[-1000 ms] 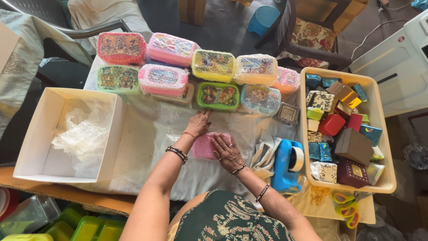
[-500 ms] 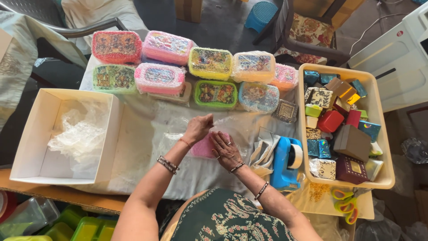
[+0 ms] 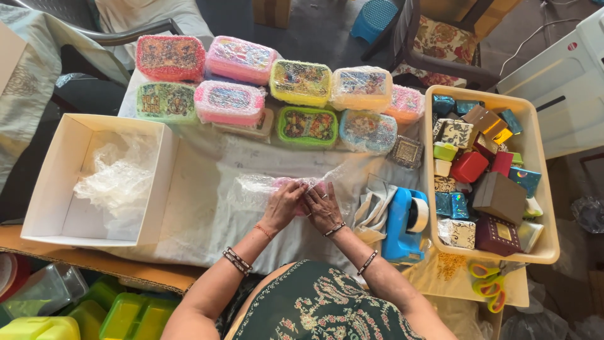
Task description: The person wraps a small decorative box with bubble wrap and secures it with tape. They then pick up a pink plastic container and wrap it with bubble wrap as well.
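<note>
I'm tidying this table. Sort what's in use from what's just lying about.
In use:
left hand
right hand
pink box
clear wrap

Lying about:
tape dispenser
scissors
white carton
wrapped lunch boxes
tray of small boxes

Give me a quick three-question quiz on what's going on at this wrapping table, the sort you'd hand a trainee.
1. True or false: both hands, the left hand and the right hand, rest on a pink item lying under clear plastic wrap.
2. What stands just right of the right hand? A) a blue tape dispenser B) a kettle C) a lamp
3. Fill in: the white cardboard box on the left holds crumpled clear ____.

Key: 1 true; 2 A; 3 plastic.
</note>
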